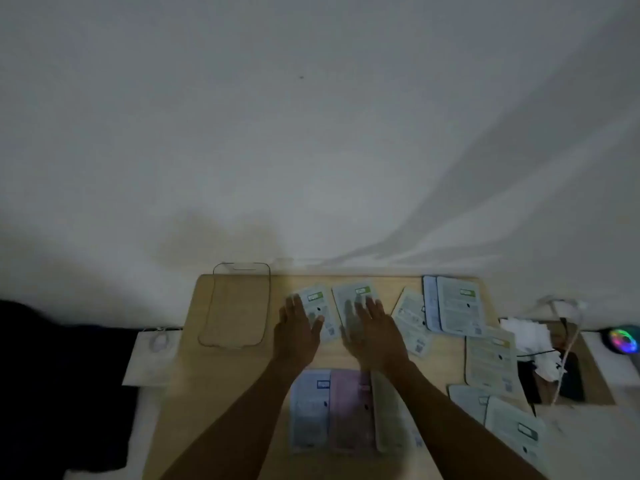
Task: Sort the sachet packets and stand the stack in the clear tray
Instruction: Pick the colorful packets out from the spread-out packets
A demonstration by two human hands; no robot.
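We see a pale wooden table (242, 372) set against a white wall (311, 116). The clear tray (235, 306) stands empty at its far left. Sachet packets lie flat across the rest: blue (310, 410) and pink (351, 410) ones nearest us, pale green ones further out. Our left hand (298, 327) rests spread on one green-labelled packet (317, 308); our right hand (375, 329), fingers splayed, lies on another (355, 299), gripping neither

Two bare forearms with no sleeves, watch or rings visible; the left hand (297, 332) and right hand (375, 332) are gloveless, fingers slightly motion-blurred
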